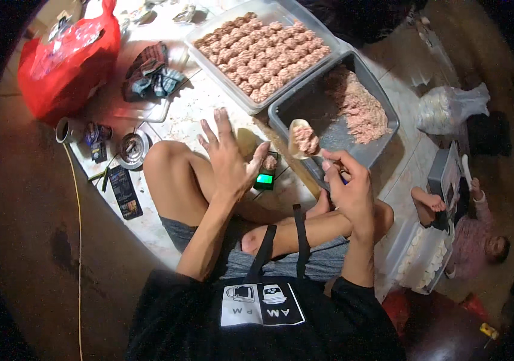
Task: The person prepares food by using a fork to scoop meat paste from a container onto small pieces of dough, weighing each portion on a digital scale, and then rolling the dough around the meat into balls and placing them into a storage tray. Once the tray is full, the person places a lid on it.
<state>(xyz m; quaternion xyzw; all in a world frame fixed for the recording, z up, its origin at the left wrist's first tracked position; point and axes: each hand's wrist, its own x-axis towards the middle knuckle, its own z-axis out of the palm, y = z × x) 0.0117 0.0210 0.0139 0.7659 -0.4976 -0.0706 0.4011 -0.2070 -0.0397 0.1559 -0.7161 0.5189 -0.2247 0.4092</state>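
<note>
My left hand (pixel 230 153) is open, fingers spread, above a small digital scale (pixel 264 179) with a lit green display. A small lump of minced meat (pixel 270 162) sits on the scale, close to my left thumb. Partly behind that hand is a yellowish rounded thing (pixel 247 142). My right hand (pixel 350 186) is closed on a pale spoon (pixel 295 133), its handle mostly hidden by the fingers. Minced meat (pixel 307 141) fills the spoon, which is over the near edge of a grey tub (pixel 302 99). More loose mince (pixel 359 108) lies in the tub's far right part.
Behind the tub, a clear container (pixel 251 108) holds rows of meatballs (pixel 263 57). At left are a red plastic bag (pixel 67 72), folded cloths (pixel 155 75), a metal ashtray (pixel 132 148) and a cup (pixel 67 129). A person (pixel 473 240) is at right beside a box of pale pieces (pixel 422 256).
</note>
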